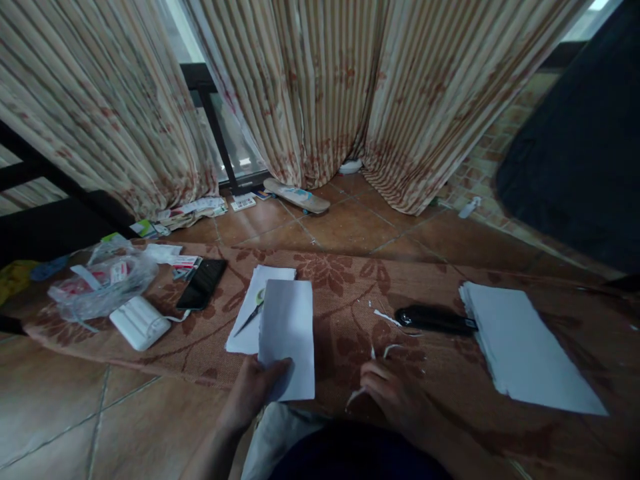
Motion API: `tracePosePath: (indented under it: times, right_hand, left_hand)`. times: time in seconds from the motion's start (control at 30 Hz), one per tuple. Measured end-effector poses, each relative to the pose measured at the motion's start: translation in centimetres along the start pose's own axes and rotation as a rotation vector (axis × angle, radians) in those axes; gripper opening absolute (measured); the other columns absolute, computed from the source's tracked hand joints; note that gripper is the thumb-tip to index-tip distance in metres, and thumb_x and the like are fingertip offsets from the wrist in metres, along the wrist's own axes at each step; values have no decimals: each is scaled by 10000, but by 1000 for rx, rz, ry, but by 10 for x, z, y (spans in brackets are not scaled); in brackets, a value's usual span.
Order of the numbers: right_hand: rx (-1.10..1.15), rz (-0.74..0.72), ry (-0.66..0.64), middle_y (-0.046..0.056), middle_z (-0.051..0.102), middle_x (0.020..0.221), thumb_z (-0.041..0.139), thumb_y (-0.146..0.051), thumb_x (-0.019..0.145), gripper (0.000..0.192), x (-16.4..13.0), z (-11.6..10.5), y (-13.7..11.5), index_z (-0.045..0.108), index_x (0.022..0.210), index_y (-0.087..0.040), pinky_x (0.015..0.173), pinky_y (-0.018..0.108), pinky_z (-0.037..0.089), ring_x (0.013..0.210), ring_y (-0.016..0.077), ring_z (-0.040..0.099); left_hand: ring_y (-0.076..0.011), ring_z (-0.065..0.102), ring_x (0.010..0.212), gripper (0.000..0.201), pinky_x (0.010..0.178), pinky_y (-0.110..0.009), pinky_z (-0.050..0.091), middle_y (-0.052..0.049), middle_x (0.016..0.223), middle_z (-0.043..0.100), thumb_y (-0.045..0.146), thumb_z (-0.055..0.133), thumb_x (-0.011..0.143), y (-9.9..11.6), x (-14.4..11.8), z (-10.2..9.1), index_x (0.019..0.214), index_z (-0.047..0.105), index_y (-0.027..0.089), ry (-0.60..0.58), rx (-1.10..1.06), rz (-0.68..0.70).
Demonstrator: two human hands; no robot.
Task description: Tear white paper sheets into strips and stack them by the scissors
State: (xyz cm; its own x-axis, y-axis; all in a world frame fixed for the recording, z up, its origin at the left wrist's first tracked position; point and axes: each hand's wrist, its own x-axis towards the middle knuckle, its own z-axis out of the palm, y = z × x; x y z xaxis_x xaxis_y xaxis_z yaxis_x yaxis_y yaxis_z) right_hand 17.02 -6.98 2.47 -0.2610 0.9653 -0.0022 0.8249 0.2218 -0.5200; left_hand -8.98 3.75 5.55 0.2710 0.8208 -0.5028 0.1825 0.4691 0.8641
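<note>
My left hand (260,387) grips the lower left edge of a white paper sheet (289,320), thumb on top. Under and beside that sheet lies a small stack of white paper (274,273). On this stack rests a pair of scissors (253,319) with a light green handle, partly covered by the held sheet. My right hand (393,393) is closed, and thin white paper strips (356,395) stick out from its fingers. Beyond it lies a long black object (436,319), perhaps a stapler, with paper scraps (386,316) by its left end.
A larger paper stack (533,347) lies at right on the brown patterned cloth (345,287). At left are a black phone (203,285), a white power bank (140,323) and a clear plastic bag (105,277). A skateboard (297,195) is on the tiled floor near the curtains.
</note>
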Motion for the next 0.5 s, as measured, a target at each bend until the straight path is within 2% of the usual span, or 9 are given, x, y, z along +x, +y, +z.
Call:
tracePosePath:
  times: [0.1,0.17,0.2,0.27,0.33,0.43,0.5]
  right_hand:
    - [12,209,-18,15,616,805,358,-122,911,300,-44,-27,14,580,742,-232,627,262,475,699,144,584]
    - [0,264,-12,9,616,782,393,-136,890,274,-56,-40,20,575,710,-234,618,264,485,683,144,597]
    - [-11,260,8,14,632,833,415,-142,876,242,-55,-44,23,592,740,-237,666,273,501,742,152,618]
    - [-48,238,101,41,626,1085,449,-148,853,220,-38,-43,27,625,941,-245,854,320,500,998,184,609]
    - [-101,238,224,82,494,1345,447,-160,863,358,-10,-34,31,545,1201,-221,1029,382,409,1249,215,466]
    - [-191,289,305,138,415,1423,476,-173,859,439,31,-17,40,483,1296,-143,1080,436,353,1334,265,359]
    - [-233,328,322,162,440,1400,471,-181,868,430,44,-8,45,494,1292,-110,1069,455,358,1313,288,377]
  left_hand:
    - [-197,596,544,445,483,-268,454,-92,654,671,491,781,581,4,6,-3,729,676,84,34,30,-2]
    - [-202,602,548,437,489,-271,455,-97,654,673,484,778,585,6,11,1,717,675,80,36,40,-6]
    - [-202,603,548,436,492,-271,453,-100,655,673,484,773,593,7,14,5,713,674,77,33,43,-5]
    - [-198,600,545,436,495,-270,450,-103,655,673,486,763,606,9,18,14,703,670,71,22,37,4]
    - [-186,587,527,431,489,-265,441,-96,637,664,484,760,609,12,20,24,684,664,71,5,17,13]
    - [-166,562,501,427,478,-258,428,-81,614,648,483,765,598,18,20,33,666,660,75,-16,-17,18]
    - [-159,553,496,425,470,-251,418,-77,605,642,480,768,594,21,20,36,663,658,76,-11,-21,21]
